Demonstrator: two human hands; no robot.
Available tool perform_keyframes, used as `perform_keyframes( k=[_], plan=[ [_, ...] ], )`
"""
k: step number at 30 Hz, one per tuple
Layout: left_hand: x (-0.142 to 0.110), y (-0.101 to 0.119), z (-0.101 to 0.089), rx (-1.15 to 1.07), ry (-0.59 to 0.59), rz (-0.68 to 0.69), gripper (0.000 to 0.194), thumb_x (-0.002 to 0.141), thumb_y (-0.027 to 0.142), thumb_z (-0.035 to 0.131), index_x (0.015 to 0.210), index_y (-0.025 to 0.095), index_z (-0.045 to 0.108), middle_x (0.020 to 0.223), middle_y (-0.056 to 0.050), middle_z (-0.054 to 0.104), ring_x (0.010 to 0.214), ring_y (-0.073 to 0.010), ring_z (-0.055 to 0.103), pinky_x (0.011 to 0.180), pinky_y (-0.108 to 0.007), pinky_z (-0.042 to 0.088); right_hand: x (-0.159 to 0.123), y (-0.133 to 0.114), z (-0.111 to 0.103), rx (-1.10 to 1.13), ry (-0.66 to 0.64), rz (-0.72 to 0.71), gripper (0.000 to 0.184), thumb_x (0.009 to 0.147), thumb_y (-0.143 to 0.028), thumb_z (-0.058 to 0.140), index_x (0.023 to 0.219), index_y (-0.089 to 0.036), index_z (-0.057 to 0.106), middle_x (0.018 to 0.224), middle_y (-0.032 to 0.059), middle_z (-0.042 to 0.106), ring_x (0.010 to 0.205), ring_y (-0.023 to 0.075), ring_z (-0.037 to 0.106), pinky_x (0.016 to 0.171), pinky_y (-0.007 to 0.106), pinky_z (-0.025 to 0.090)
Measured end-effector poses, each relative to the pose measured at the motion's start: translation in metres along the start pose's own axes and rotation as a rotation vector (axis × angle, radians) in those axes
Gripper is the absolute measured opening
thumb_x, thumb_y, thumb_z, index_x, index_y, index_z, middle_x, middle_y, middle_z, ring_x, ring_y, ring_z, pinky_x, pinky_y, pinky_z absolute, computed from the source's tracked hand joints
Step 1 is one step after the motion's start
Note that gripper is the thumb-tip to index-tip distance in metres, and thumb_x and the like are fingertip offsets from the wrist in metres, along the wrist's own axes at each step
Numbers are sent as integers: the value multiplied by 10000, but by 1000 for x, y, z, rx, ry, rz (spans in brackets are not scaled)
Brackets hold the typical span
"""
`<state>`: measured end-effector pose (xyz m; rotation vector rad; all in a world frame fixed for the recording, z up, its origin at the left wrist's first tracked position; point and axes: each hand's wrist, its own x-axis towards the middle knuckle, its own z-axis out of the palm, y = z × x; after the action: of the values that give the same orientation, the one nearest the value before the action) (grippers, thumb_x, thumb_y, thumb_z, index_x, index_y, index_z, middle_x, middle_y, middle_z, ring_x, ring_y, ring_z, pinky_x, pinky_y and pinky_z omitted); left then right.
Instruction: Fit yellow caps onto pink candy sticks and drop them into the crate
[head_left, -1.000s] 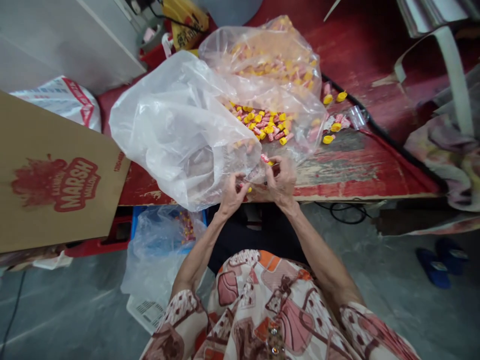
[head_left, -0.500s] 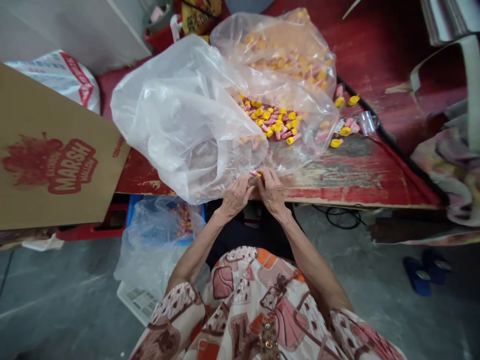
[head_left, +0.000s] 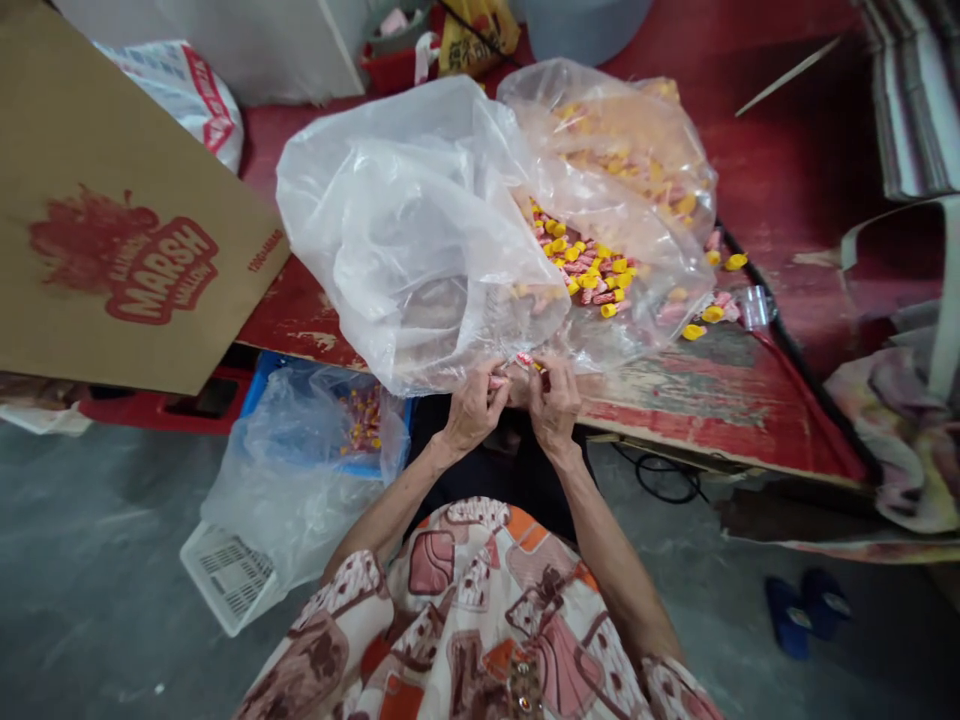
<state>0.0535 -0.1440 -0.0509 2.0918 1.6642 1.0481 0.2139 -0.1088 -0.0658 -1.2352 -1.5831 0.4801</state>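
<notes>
Our left hand (head_left: pixel 472 408) is pinching one pink candy (head_left: pixel 496 382), and our right hand (head_left: pixel 553 403) is pinching a second, pink-and-yellow candy (head_left: pixel 528 360), just in front of two clear plastic bags (head_left: pixel 409 240) holding many more candies (head_left: pixel 585 265) on the red counter (head_left: pixel 720 400).

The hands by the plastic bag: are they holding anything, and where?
A small pink-and-yellow wrapped sweet, between fingers of the left hand and right hand; exactly where is unclear.
</notes>
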Motion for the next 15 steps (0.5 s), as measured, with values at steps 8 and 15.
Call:
perform_keyframes(
  k=[8, 15],
  plan=[
    [-27, -15, -24, 38, 191, -103, 321, 1126, 380, 565, 1403, 217, 580, 1240, -140, 740, 1048, -229, 764, 950, -371, 649, -14, 5, 13, -57, -142, -44, 337, 1163, -413, 491, 1237, -221, 757, 1157, 141, 785, 1073, 259, 738, 965, 395, 596],
    [-121, -90, -100, 135, 570, -672, 346, 1087, 415, 544, 1358, 203, 506, 1119, -101, 673, 1004, -231, 690, 896, -380, 607, -15, 7, 13, -135, -162, -33, 328, 1141, -367, 501, 1239, -224, 780, 1240, 159, 748, 1150, 274, 710, 1014, 418, 587]
  ],
)
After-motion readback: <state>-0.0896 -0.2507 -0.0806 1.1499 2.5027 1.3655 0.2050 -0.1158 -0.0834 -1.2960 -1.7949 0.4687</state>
